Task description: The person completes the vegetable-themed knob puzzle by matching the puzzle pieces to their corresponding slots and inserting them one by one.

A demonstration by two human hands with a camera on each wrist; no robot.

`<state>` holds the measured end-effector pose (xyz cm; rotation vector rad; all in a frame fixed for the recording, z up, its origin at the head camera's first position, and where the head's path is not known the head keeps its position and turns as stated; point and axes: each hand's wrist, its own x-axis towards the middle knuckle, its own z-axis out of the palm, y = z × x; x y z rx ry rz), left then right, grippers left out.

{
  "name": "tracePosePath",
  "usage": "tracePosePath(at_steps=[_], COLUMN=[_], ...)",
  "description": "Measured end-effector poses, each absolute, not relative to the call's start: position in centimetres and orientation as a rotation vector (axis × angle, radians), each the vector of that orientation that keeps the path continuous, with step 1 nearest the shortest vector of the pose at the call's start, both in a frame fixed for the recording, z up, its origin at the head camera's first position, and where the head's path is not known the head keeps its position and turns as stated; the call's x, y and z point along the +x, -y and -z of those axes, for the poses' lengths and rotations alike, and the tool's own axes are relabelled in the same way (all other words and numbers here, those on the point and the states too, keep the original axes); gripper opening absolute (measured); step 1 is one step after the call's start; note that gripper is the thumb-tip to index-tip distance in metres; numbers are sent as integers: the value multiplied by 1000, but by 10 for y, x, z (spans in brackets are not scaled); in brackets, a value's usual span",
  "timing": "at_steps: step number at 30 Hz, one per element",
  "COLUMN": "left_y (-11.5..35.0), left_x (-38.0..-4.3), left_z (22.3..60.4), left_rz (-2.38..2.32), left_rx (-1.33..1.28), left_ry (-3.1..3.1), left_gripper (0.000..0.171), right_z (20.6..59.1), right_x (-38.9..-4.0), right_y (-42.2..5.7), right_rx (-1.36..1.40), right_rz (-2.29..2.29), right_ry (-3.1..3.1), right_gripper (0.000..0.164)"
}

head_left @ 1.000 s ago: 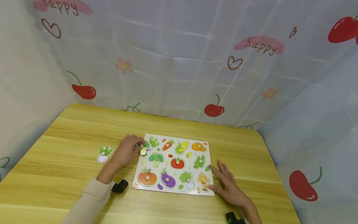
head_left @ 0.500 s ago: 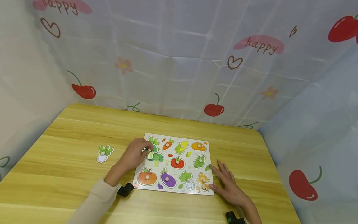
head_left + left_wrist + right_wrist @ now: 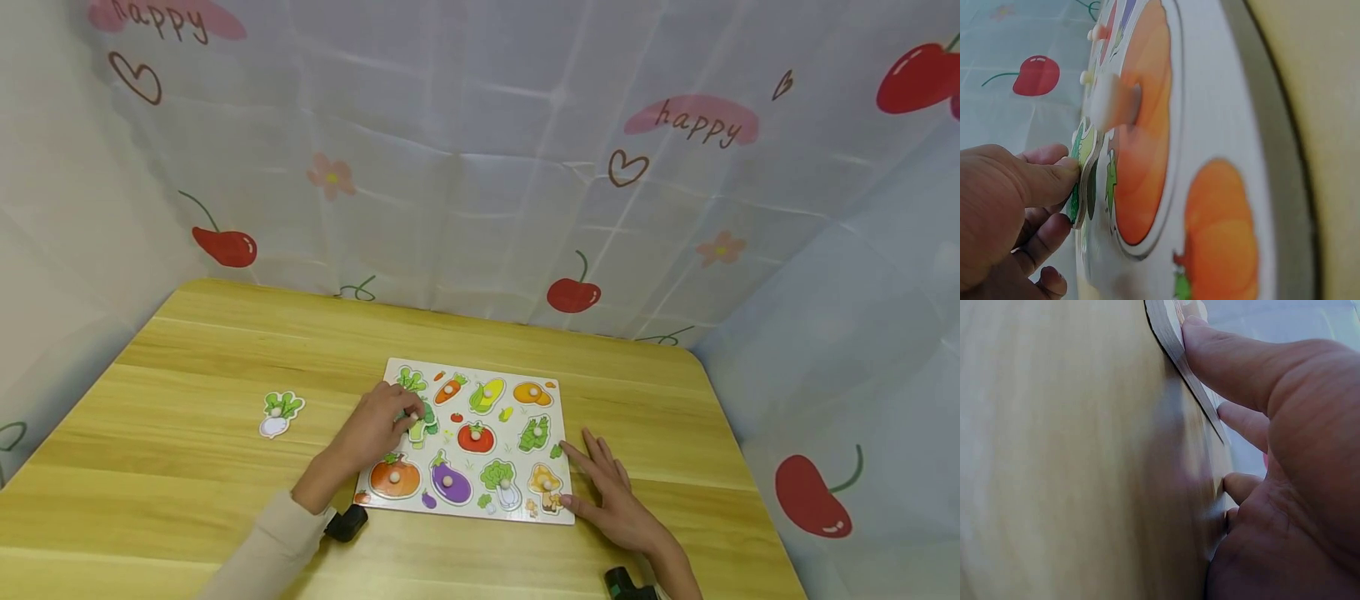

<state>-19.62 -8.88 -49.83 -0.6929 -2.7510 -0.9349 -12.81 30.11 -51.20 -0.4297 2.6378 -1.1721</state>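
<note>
A white vegetable puzzle board (image 3: 442, 514) lies on the wooden table. My left hand (image 3: 378, 425) pinches a broccoli puzzle piece (image 3: 417, 432) by its knob, right over the printed broccoli spot. In the left wrist view the broccoli piece (image 3: 1085, 169) stands slightly above the board, between thumb and fingers, near the pumpkin piece (image 3: 1144, 137). My right hand (image 3: 611, 496) rests at the board's right edge with fingers spread; thumb and index fingertips touch that edge. A white radish piece (image 3: 276, 421) with green leaves lies on the table, left of the board.
Knobbed pieces sit in the board, among them a tomato (image 3: 476, 437), an eggplant (image 3: 451, 481), a carrot (image 3: 451, 389) and a corn (image 3: 488, 394). The radish spot (image 3: 411, 379) at the top left has no knob. A printed curtain (image 3: 450, 208) hangs behind the table.
My left hand has moved right and toward me across the board, carrying the broccoli piece from the upper left edge onto the printed broccoli. My right hand has stayed in place.
</note>
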Motion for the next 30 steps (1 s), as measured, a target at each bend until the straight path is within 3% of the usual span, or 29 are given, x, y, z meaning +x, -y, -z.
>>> tracePosePath(at_steps=[30], left_y=[85], left_x=[-190], left_z=[505], left_rz=[922], left_rx=[-711], left_ry=[2792], left_gripper=[14], right_z=[509], right_x=[-127], right_y=[-300], right_rx=[-444], right_rz=[1188], right_ry=[-2630], right_gripper=[69])
